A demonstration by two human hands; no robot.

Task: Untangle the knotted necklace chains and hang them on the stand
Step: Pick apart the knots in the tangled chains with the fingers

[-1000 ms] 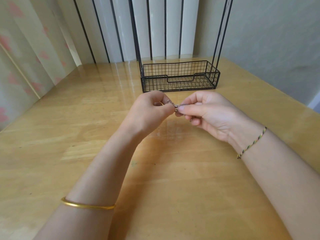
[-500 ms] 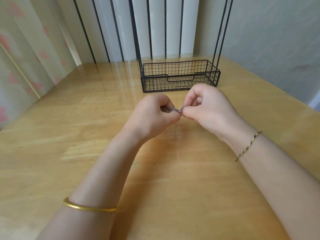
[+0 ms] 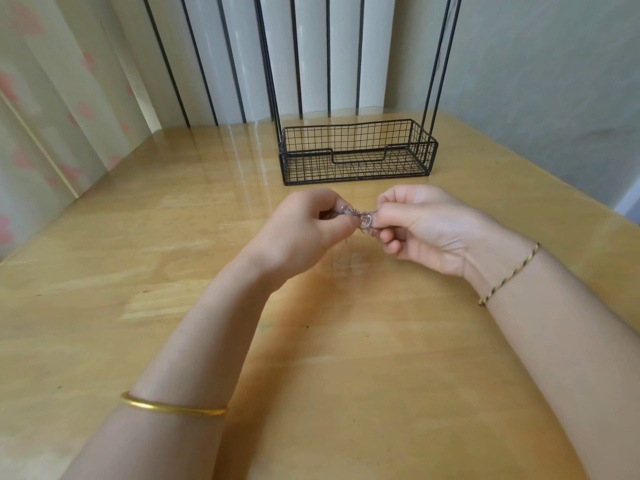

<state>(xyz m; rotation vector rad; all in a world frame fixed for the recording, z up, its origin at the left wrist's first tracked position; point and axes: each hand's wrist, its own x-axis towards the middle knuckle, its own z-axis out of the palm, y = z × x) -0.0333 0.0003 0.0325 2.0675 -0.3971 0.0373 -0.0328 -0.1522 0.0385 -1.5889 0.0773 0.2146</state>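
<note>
A wooden table [image 3: 138, 271] is carrying a black wire stand [image 3: 358, 163] at its far edge, its basket base sitting flat and its thin uprights rising out of view. In front of the stand, the person's left grip [image 3: 301, 233] and right grip [image 3: 426, 230] are meeting above the table. Both are curling closed, thumb and fingertips pinching the knotted chains [image 3: 363, 218]. The chains are bunching in a small silvery clump between the two grips, not yet hanging on the stand. A gold bangle [image 3: 173, 407] is circling the left forearm, and a braided cord [image 3: 509, 275] the right wrist.
</note>
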